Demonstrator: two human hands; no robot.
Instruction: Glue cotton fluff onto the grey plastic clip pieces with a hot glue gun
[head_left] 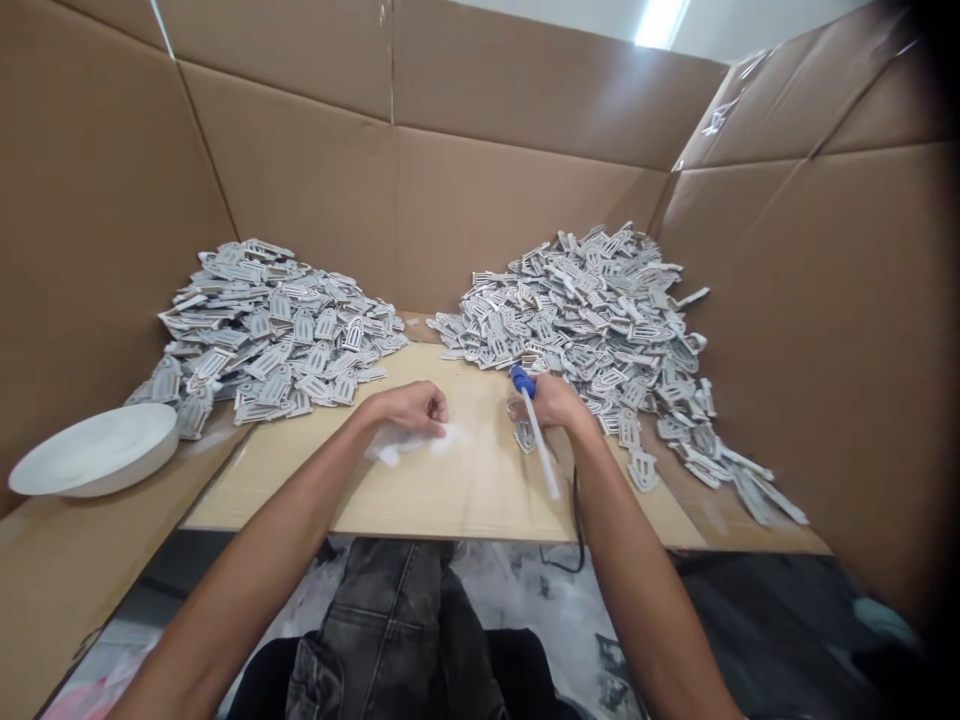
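My left hand (pixel 420 408) rests over the pale board (pixel 465 490), its fingers curled together; what they hold, if anything, is hidden. Some white, soft-looking material (pixel 401 443) lies under and beside it. My right hand (pixel 553 402) is closed on a blue tool (pixel 523 380) with a long whitish stick (pixel 541 448) pointing toward the board's front edge. A small grey slotted piece (pixel 524 435) shows just below the right fingers. A black cord hangs near the right wrist.
Large piles of grey slotted pieces stand at the back left (pixel 277 330) and back right (pixel 592 310). A white bowl (pixel 97 455) sits at the far left. Tall cardboard walls (pixel 525 90) enclose the back and sides. My legs are below the front edge.
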